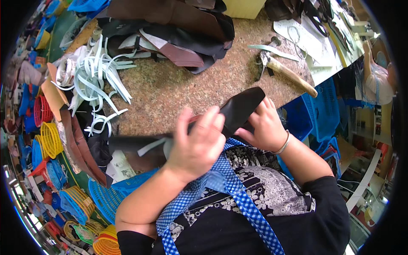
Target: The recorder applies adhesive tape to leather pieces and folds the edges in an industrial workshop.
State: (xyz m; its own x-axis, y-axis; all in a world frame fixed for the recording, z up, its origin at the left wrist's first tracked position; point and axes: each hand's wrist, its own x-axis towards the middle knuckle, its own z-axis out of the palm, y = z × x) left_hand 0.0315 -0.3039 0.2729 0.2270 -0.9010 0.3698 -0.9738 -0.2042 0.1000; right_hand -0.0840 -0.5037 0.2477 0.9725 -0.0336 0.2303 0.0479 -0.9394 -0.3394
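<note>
A dark, smooth piece of black leather (240,107) lies slantwise across the near edge of the worktable, in front of my body. My right hand (268,126) grips its right end, with the fingers behind it and the thumb at its near side. My left hand (199,144) is over the middle of the leather, fingers stretched out and somewhat smeared by motion; its thumb is hidden. A pale strip (151,146) shows beside the left hand, over another dark, blurred part (127,143) that extends leftward.
On the speckled tabletop (157,91) lie tangled pale strips (100,78) at left and stacked brown and black leather pieces (170,25) behind. A hammer (287,72) with a wooden handle rests at right, near papers (304,40). Blue baskets (312,110) stand beside the table.
</note>
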